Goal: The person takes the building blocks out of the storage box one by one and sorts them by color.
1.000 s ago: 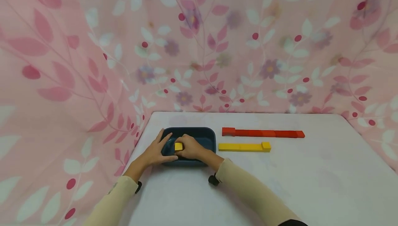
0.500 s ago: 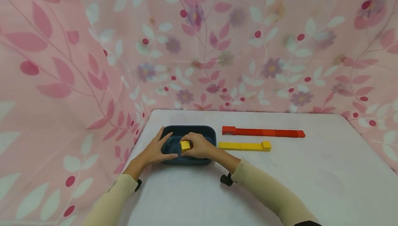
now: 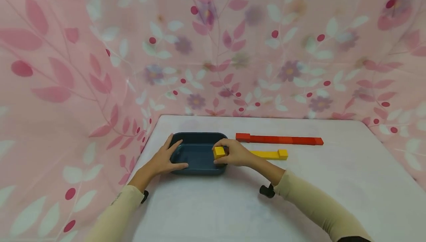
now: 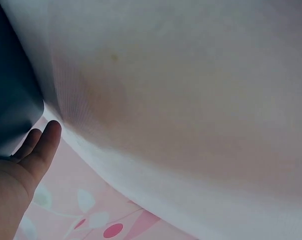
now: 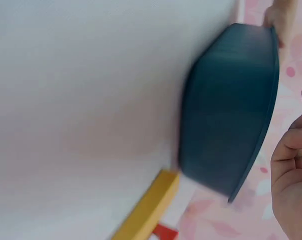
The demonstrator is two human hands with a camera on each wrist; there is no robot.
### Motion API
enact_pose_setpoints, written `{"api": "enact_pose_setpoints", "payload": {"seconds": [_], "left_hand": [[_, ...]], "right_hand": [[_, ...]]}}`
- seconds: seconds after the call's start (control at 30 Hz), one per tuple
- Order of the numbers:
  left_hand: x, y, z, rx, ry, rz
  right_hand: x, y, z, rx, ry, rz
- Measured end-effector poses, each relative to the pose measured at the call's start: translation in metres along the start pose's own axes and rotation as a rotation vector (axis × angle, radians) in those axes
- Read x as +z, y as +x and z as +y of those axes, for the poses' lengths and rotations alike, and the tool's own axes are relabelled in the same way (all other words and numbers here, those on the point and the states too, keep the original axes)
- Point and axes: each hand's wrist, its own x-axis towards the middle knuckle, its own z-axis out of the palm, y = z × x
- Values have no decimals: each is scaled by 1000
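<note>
In the head view, my right hand (image 3: 237, 154) pinches a small yellow block (image 3: 219, 152) above the right end of a dark blue rectangular tray (image 3: 191, 155). That block is almost out of sight in the right wrist view, where the curled fingers show at the right edge. My left hand (image 3: 162, 160) rests at the tray's left end, fingers spread and thumb along the front rim. The left wrist view shows part of the left hand (image 4: 25, 172) beside the tray's dark side (image 4: 13, 75). No blocks show on the visible tray floor.
Right of the tray lies a row of yellow blocks (image 3: 267, 155), its right end raised and its left part hidden behind my right hand. Behind it runs a longer red row (image 3: 279, 139) with a raised left end. A pink floral cloth (image 3: 229, 49) hangs behind the white table (image 3: 213, 205).
My right hand has carried the yellow block rightward across the tray, from near the left hand to the right rim. The left hand keeps its place on the tray.
</note>
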Motion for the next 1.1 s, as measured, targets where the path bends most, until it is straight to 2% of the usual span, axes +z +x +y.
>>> {"api": "enact_pose_setpoints", "payload": {"seconds": [0.17, 0.3, 0.5, 0.63, 0.9, 1.1], "left_hand": [[0, 2, -1, 11, -1, -8], [0, 5, 2, 18, -10, -15], [-2, 3, 0, 6, -3, 9], [0, 1, -4, 4, 1, -3], [-3, 2, 0, 17, -15, -10], [-2, 0, -3, 17, -9, -13]], "right_hand": [[-18, -10, 7, 17, -4, 3], [-34, -26, 18, 44, -20, 29], [-55, -50, 37, 93, -80, 72], [-69, -65, 50, 142, -108, 90], [-108, -100, 74, 247, -157, 172], [-128, -117, 93, 312, -148, 141]]}}
